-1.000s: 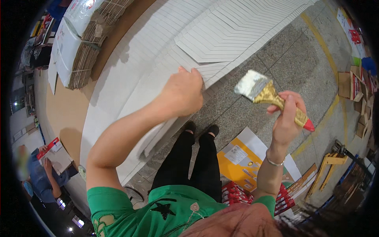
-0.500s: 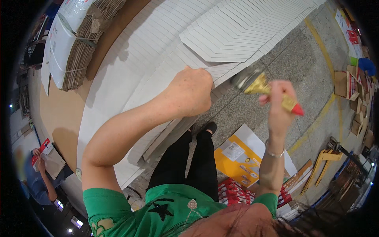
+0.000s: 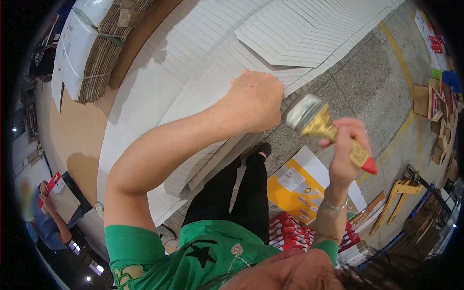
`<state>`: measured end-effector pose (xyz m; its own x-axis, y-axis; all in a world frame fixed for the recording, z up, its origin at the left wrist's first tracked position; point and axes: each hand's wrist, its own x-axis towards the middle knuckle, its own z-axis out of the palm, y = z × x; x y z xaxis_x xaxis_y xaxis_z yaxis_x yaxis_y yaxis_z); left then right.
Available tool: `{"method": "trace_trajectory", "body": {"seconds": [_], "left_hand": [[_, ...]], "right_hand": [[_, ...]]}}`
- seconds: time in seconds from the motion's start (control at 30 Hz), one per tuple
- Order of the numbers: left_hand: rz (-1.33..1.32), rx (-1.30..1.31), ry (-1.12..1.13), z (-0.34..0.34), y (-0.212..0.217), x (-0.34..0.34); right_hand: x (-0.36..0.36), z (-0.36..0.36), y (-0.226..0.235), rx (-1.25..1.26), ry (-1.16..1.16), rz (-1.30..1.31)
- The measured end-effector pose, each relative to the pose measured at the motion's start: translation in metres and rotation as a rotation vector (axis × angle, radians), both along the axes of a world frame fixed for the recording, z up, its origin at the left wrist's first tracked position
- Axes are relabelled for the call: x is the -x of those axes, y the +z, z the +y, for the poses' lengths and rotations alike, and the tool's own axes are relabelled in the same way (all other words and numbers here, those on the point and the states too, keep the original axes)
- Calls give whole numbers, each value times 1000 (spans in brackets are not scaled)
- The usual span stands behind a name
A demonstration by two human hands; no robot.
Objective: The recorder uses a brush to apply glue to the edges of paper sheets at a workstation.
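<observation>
My left hand [image 3: 258,99] is closed in a fist at the right edge of a stack of overlapping white sheets [image 3: 290,36]. Its fingers curl under and out of sight, so what they hold, if anything, is hidden. A flat paintbrush [image 3: 319,122] is gripped by the handle in my right hand [image 3: 349,151], over the floor to the right of the stack. The handle is yellow with a red end. Its pale bristles, slightly blurred, point up and left, close to my left fist but apart from it.
A strapped bundle of cardboard [image 3: 99,58] sits at the far left on a brown board [image 3: 72,128]. Near my legs lies a yellow and white printed sheet [image 3: 295,191] beside red and white packages [image 3: 290,232]. Another person [image 3: 50,220] works at the left. Open boxes [image 3: 425,101] and a yellow pallet jack [image 3: 398,193] stand right.
The paintbrush and my right hand have come nearer to me, and the bristles are less blurred. My left fist stays at the stack's edge while the whole view shifts slightly.
</observation>
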<state>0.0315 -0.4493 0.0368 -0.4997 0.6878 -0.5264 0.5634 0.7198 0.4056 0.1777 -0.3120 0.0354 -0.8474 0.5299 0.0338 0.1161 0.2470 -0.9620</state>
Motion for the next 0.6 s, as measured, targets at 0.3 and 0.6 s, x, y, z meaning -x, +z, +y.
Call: {"method": "trace_trajectory", "body": {"seconds": [0.3, 0.6], "left_hand": [[32, -25, -34, 1, -4, -1], [88, -119, -5, -2, -3, -5]], "right_hand": [[-14, -23, 7, 65, -67, -44], [-20, -37, -6, -18, -23, 13]]}}
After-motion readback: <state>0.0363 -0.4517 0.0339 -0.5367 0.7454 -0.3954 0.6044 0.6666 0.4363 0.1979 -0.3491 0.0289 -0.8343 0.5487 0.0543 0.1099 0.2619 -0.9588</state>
